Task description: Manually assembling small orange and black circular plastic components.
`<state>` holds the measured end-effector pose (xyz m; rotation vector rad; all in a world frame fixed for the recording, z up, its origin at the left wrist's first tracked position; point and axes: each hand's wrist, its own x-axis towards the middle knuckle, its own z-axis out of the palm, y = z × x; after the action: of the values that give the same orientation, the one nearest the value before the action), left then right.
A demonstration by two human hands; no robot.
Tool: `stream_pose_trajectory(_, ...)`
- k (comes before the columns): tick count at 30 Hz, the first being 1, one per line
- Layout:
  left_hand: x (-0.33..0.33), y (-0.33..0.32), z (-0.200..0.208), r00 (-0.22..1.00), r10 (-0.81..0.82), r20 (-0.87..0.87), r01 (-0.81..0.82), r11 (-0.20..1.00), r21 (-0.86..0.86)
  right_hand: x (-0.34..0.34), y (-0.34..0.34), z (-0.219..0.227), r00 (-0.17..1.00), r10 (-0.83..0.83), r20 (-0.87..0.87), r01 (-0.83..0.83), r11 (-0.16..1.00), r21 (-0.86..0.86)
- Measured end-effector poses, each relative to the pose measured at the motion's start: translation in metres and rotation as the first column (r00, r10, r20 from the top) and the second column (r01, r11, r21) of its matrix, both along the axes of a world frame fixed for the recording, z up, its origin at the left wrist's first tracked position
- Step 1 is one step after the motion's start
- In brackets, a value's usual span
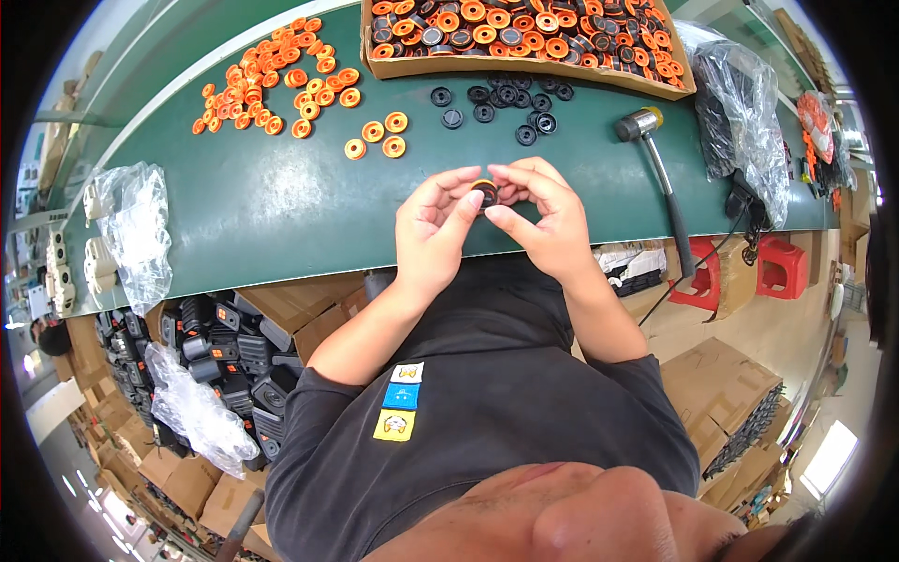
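Observation:
Between the fingertips of both hands is a small round black cap with an orange rim [484, 193], held just above the near edge of the green table. My left hand [436, 217] pinches it from the left with thumb and fingers. From the other side my right hand [540, 214] grips it, thumb low and fingers curled over. Fingers cover part of the cap. Beyond my hands lie loose black discs [483, 112]. Further left are several orange rings [394, 146], with a larger scattered group of orange rings [251, 86] behind them.
A cardboard box [524, 70] full of orange and black caps stands at the back. To the right lies a mallet [658, 169], beside plastic-wrapped black parts [740, 122]. A clear plastic bag [137, 234] hangs over the left edge. Red stools [780, 267] stand below right.

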<state>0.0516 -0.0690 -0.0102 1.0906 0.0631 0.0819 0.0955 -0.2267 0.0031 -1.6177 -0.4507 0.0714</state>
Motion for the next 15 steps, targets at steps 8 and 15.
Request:
stream_pose_trajectory(8,-0.015,0.002,0.015,0.939,-0.009,0.343,-0.203,0.791,0.577,-0.016,-0.003,0.002,0.986,-0.006,0.169,0.011,0.999,-0.031)
stream_pose_trajectory(15,-0.023,0.004,0.031,0.883,-0.028,0.468,-0.313,0.709,0.632,-0.025,-0.001,0.006,0.979,-0.015,0.202,-0.013,0.990,0.137)
